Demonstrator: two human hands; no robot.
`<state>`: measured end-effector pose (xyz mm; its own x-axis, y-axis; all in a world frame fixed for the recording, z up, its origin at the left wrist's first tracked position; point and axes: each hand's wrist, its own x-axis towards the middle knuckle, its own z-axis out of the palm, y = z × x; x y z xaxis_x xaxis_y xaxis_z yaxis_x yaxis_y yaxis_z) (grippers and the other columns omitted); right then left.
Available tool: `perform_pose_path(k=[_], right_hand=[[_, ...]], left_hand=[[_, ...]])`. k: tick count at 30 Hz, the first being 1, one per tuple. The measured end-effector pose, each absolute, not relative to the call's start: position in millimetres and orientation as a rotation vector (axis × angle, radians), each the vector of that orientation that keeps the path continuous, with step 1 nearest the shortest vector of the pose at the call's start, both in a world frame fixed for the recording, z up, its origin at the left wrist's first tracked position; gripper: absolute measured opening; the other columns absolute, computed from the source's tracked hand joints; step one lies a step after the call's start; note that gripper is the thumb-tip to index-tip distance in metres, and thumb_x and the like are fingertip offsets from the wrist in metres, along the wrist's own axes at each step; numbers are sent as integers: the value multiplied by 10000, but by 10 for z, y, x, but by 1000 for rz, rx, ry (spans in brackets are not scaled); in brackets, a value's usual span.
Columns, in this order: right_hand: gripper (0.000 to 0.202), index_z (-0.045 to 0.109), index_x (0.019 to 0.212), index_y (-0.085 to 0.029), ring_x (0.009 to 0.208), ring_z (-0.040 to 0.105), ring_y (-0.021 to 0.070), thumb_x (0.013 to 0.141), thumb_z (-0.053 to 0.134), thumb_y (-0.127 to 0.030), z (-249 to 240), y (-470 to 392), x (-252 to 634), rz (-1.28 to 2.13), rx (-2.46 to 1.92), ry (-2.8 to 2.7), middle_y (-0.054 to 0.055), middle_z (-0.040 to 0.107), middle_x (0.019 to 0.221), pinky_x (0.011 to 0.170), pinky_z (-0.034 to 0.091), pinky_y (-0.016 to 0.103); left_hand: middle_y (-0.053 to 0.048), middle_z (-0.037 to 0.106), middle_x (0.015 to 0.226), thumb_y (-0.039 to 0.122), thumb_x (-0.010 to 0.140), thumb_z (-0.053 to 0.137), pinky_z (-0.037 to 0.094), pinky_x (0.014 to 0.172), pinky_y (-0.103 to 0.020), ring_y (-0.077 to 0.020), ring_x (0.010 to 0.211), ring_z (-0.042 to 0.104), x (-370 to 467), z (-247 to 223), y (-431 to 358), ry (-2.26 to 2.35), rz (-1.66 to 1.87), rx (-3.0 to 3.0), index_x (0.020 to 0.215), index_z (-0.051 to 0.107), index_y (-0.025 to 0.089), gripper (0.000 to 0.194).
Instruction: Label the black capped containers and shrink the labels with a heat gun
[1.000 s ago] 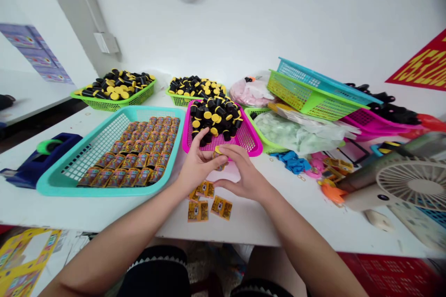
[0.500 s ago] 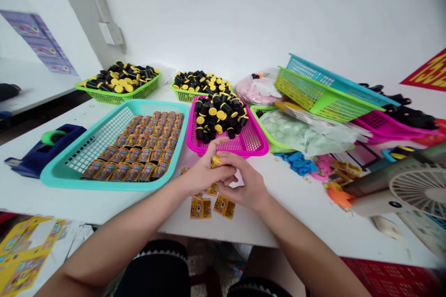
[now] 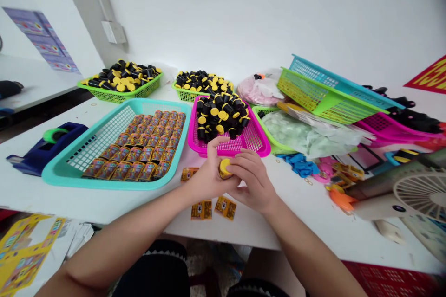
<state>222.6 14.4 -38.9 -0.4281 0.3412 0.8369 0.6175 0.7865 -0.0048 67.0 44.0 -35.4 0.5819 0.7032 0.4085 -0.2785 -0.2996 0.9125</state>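
Observation:
Both hands meet over the table's front middle around a small canister with a yellow lid (image 3: pixel 226 167), lid facing up towards me. My left hand (image 3: pixel 207 177) is closed round its left side, forefinger raised. Fingers of my right hand (image 3: pixel 256 181) press on its right side; the canister's body is mostly hidden by them. Beneath and beside the hands lie several orange printed labels (image 3: pixel 201 210). Just behind the hands stands a pink basket (image 3: pixel 257 141) heaped with black canisters with yellow lids (image 3: pixel 223 113). To the left, a turquoise basket (image 3: pixel 114 184) holds rows of canisters wrapped in orange labels (image 3: pixel 139 151).
A blue tape dispenser (image 3: pixel 45 148) stands far left. Two green baskets (image 3: pixel 121 97) of canisters are at the back. On the right are stacked baskets (image 3: pixel 327 97), plastic bags (image 3: pixel 310 137), blue pieces (image 3: pixel 298 164) and a fan (image 3: pixel 418 195). The table's front edge is close to my lap.
The canister has turned so its yellow lid now shows more fully. My right hand's fingers have shifted over its right side. The view has moved slightly.

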Motion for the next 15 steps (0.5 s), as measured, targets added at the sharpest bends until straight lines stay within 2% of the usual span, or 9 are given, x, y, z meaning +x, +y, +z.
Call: perform_pose_path(k=[5,11,15], right_hand=[[549,481,1291,-262,1044,613,244,789,705,-269,-381,137,2228,-319,-672,-2104,69,665,1075,966,478,487],[486,475,1283,-203,1058,613,236,833,652,-244,-354,111,2199,-294,-588,-2121,98,665,1068,981,484,484],[474,457,1294,-214,1065,613,236,856,625,-280,-384,117,2180,-272,-578,-2086,104,646,1079,956,514,476]], left_hand=[[118,396,592,85,764,633,298,453,-155,-55,478,416,619,-342,472,301,912,1592,1392,90,244,845],[52,497,745,157,797,654,417,524,-185,-73,570,499,547,-338,525,129,725,1552,1360,184,277,743],[48,497,768,163,789,674,412,527,-178,-68,577,496,526,-306,540,162,717,1627,1355,202,279,746]])
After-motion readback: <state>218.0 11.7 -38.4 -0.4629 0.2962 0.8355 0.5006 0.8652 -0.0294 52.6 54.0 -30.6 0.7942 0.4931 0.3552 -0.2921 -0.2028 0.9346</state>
